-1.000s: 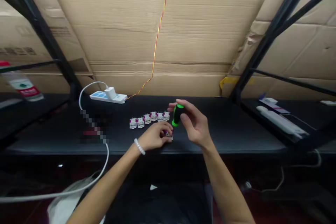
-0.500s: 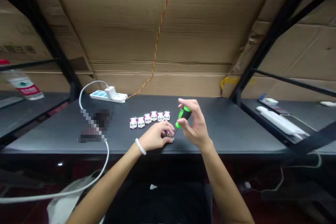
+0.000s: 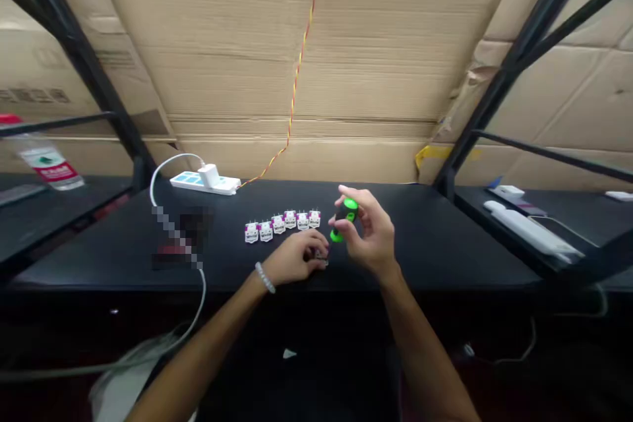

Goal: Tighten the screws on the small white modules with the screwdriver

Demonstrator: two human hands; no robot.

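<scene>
My left hand (image 3: 300,254), with a beaded bracelet at the wrist, is closed on a small white and purple part (image 3: 322,259) on the black tabletop. Fingers cover most of that part. My right hand (image 3: 368,227) grips a green and black screwdriver (image 3: 345,217) by its handle, tilted down toward the part. The screwdriver's tip is too dark to make out. Just beyond my left hand sits a row of several similar white and purple parts (image 3: 278,224), their thin prongs pointing away from me.
A white power strip (image 3: 226,185) with a plugged-in charger (image 3: 208,175) lies at the back left; its white cable loops down over the table's front edge. Black shelf posts (image 3: 448,184) flank the table (image 3: 445,250). A water bottle (image 3: 52,165) stands at far left.
The screwdriver handle has turned in my right hand, and its green end now faces me more. My left hand stays on the part. The picture's lighting has shifted.
</scene>
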